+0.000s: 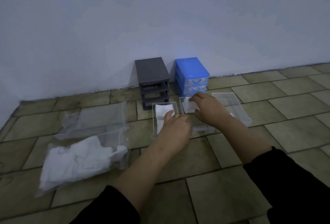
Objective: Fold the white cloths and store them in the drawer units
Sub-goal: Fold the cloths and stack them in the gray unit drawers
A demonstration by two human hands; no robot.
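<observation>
Three clear drawers lie on the tiled floor in front of a grey drawer unit [151, 77] and a blue drawer unit [192, 73]. The left drawer [154, 121] holds a folded white cloth [161, 112]; my left hand [174, 125] lies over it with fingers on the cloth. In the middle drawer [182, 102] lies another folded white cloth [189, 106], pinched between the fingers and thumb of my right hand [208, 108]. The right drawer [237, 106] lies partly behind my right hand. The grey unit's slots stand empty.
A clear plastic bag [114, 139] with several loose white cloths [78, 161] lies on the floor at the left. A second clear bag [100, 116] lies behind it. The drawer units stand against a pale wall [160, 18].
</observation>
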